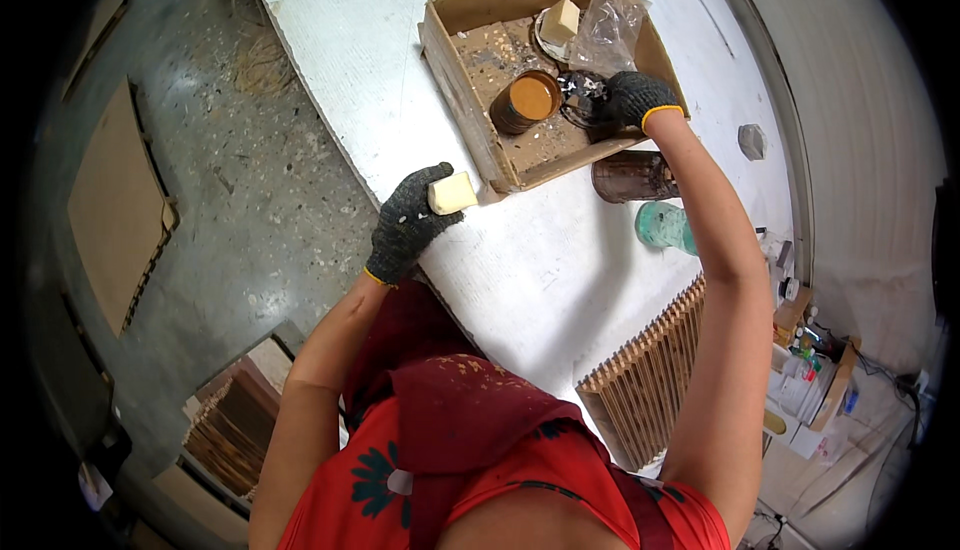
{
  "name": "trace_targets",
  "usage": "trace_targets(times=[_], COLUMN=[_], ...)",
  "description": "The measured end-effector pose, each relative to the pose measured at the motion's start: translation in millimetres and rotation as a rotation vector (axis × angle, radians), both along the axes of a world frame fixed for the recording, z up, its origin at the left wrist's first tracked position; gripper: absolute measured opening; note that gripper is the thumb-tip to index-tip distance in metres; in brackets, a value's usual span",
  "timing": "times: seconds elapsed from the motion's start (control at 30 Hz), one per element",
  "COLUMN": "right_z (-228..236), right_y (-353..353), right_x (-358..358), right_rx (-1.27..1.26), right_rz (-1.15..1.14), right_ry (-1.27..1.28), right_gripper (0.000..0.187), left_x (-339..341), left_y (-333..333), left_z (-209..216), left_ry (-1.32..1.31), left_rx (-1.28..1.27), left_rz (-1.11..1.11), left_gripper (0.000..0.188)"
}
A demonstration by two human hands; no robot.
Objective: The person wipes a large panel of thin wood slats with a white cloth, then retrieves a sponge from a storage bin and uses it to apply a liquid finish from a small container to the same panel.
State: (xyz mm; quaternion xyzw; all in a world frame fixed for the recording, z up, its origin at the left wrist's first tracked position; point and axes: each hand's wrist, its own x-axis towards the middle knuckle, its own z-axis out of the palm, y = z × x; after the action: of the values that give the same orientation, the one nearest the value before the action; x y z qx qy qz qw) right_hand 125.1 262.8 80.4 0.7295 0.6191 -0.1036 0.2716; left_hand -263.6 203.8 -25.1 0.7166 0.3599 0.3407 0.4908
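My left hand (411, 215), in a dark knit glove with a yellow cuff, grips a pale yellow sponge block (453, 194) beside the near left corner of a shallow cardboard box (465, 140). My right hand (640, 100), gloved the same way, reaches into the right side of that box. Its fingers curl against a dark, stained object (584, 98) flecked with white, and whatever they pinch is hidden. Left of it a round can (526, 102) holds orange-brown liquid. Farther back, another sponge block (560, 21) rests on a round dish next to a crumpled clear plastic bag (610, 28).
Outside the box, a brown-stained jar (634, 176) and a green clear plastic container (665, 227) lie on the white table (520, 280). A stack of slatted brown panels (645, 370) stands at the near right. Flat boards (120, 210) lie on the floor at left.
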Motion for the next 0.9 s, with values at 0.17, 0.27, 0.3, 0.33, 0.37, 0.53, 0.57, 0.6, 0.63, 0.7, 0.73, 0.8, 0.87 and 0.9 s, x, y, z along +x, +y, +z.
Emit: trace_targets(times=[0.17,0.27,0.3,0.33,0.37,0.53,0.57,0.6,0.63,0.7,0.73,0.8,0.87,0.9], right_z=[11,16,14,11,8,-4,-5,-5,-4,16,21,19,19,17], right_y=[-5,-5,-5,-5,-6,-7,-7,-8,-9,-11,-10,-13,-15,-14], right_x=[-15,-23,-22,-21,-19,-10,-12,-14,-16,-36,-44,-38,-40,-38], right_rx=[-0.014,-0.038,-0.045,-0.053,-0.036,0.005,0.013,0.023,0.032,0.037,0.039,0.069,0.097,0.094], right_rz=[-0.040,-0.070,-0.068,-0.066,-0.069,-0.052,-0.026,0.001,0.029,-0.029,-0.054,-0.080,-0.086,-0.073], right_ry=[0.041,0.042,0.035,0.028,0.031,0.018,0.027,0.036,0.044,0.053,0.058,0.057,0.045,0.049], right_gripper=[0.046,0.047,0.048,0.048,0.048,0.048,0.047,0.047,0.047,0.046,0.045,0.044,0.042,0.041], left_x=[-1,-1,-1,-1,0,2,0,-1,0,-1,-2,1,-3,-5], left_y=[-1,0,0,-2,-2,-2,-2,-2,-1,2,2,7,10,11], left_z=[-1,-6,-7,-7,-6,-6,-4,-3,-2,12,13,22,21,20], left_ry=[-0.016,-0.018,-0.016,-0.028,-0.041,-0.093,-0.112,-0.131,-0.105,-0.034,-0.146,-0.376,-0.423,-0.449], left_rx=[-0.052,-0.056,-0.058,-0.075,-0.090,-0.134,-0.166,-0.197,-0.259,-0.385,-0.494,-0.762,-0.771,-0.776], left_rz=[-0.002,-0.008,-0.009,-0.010,-0.009,-0.029,-0.027,-0.024,-0.027,-0.014,0.000,-0.009,-0.029,-0.042], left_gripper=[0.064,0.064,0.064,0.064,0.064,0.068,0.068,0.068,0.067,0.066,0.065,0.061,0.058,0.056])
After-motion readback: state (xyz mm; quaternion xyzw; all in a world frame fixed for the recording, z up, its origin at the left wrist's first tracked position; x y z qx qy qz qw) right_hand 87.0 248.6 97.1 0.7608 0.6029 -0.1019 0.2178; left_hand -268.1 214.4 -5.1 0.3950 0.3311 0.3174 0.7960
